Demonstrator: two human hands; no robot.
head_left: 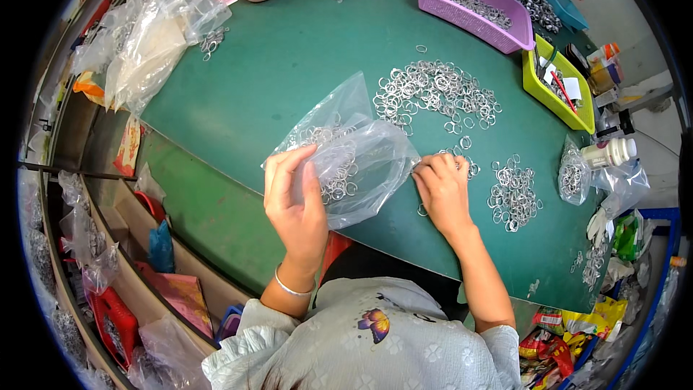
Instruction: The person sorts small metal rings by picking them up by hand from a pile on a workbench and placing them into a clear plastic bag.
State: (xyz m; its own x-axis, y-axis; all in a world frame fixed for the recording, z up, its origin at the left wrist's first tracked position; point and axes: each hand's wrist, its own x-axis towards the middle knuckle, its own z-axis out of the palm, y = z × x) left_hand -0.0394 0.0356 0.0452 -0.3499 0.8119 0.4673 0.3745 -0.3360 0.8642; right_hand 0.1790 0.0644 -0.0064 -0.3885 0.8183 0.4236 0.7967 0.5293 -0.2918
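Note:
A clear plastic bag (372,198) with silvery metal rings (339,186) inside stands tilted at the table's near edge, its mouth turned toward the right. My left hand (292,191) grips the bag's left side, thumb and fingers wrapped on the film. Just right of the bag's mouth, my right hand (444,188) rests on the table with fingers curled down among several loose rings (473,170). Its fingertips are close to the bag's rim; whatever they pinch is hidden. A large spread of rings (437,94) lies beyond, and a smaller pile (515,193) lies to the right.
On the green table (289,50) are a purple basket (469,18) of rings and a lime-green basket (538,90) with tools. A white bottle (610,152) and a small bag of rings (574,177) sit at the right. Plastic bags (151,47) cover the far left; shelves (180,263) stand at left.

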